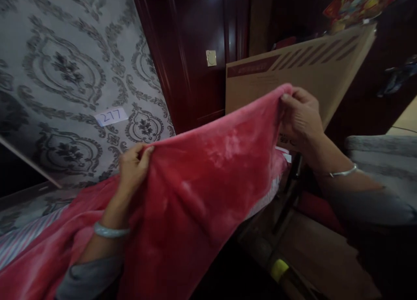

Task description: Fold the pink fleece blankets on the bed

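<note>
A red plush blanket [208,174] hangs stretched between my two hands, its upper edge slanting up to the right. My left hand [134,165] pinches that edge near the middle of the view. Higher up, my right hand [301,111] grips a corner of the same blanket, in front of a cardboard box. More of the blanket lies in loose folds at the lower left, over a striped cloth [28,237]. A pale bangle is on my left wrist and a silver one on my right.
Behind the blanket are patterned wallpaper [71,74] with a paper label [111,116] reading 277, a dark red door [192,43] and a large cardboard box [312,74]. A grey upholstered piece [384,154] stands at right. Something yellow [279,270] is low down.
</note>
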The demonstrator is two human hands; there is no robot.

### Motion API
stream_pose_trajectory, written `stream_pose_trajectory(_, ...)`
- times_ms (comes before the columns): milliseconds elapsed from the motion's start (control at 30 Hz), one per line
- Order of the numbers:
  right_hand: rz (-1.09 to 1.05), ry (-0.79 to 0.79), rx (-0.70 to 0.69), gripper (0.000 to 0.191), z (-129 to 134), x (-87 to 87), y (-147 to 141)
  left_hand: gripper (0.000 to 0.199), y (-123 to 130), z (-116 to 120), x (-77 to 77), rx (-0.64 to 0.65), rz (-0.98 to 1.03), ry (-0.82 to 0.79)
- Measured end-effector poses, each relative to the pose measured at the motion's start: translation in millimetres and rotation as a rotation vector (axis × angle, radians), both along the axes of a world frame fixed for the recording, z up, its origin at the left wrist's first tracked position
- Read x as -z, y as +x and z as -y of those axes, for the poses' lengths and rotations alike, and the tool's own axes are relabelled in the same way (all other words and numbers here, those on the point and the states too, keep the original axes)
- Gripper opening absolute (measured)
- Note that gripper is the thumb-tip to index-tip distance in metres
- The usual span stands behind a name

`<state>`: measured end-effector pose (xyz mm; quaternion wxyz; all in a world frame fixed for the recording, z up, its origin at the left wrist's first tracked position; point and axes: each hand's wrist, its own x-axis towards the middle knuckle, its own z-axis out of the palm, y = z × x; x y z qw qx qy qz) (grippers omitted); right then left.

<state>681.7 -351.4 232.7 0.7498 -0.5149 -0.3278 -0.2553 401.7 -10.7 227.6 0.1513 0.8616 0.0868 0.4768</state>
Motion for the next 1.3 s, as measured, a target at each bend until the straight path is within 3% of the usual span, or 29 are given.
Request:
stream_pose_trajectory(133, 0.25, 0.079, 0.245, 0.004, -7, -40.8, 5, 0.027, -6, 7, -38.2, -0.098, 0.103, 0.178)
stream_pose_trajectory(333, 0.372, 0.071, 0.372, 0.015, -6, -84.2, 7, 0.029, -13, 14, -77.7, -0.313, 0.112, 0.447)
stream_pose_trajectory(433, 0.356, 0.015, 0.374, 0.017, -12, -97.5, 18, 0.035, -12, 14, -92.2, -0.435, 0.027, 0.451)
stream_pose_trajectory(500, 0.312, -0.055, 0.362, 0.016, -25, -96.8, 33, 0.039, -4, 8, -95.7, -0.501, -0.043, 0.438)
stream_pose_trajectory(633, 0.133, -0.192, 0.372, 0.012, -70, -65.5, 76, 0.04, 28, -15, -81.1, -0.565, -0.248, 0.506)
stream_pose_trajectory(800, -0.011, -0.265, 0.364, 0.008, -128, 12.9, 136, 0.049, 79, -45, -37.5, -0.53, -0.559, 0.572)
stream_pose_trajectory(900, -0.151, -0.317, 0.322, 0.006, -149, 59.7, 162, 0.05, 108, -59, -8.8, -0.492, -0.72, 0.533)
stream_pose_trajectory(1000, -0.34, -0.388, 0.258, 0.004, -163, 95.8, 177, 0.047, 133, -76, 18.8, -0.51, -0.817, 0.474)
stream_pose_trajectory(1133, -0.413, -0.438, 0.22, 0.003, -179, 122.5, 188, 0.049, 154, -98, 45.5, -0.497, -0.884, 0.446)
stream_pose_trajectory(1300, -0.425, -0.517, 0.147, 0.007, -201, 133.5, 198, 0.051, 166, -123, 57.7, -0.524, -0.865, 0.467)
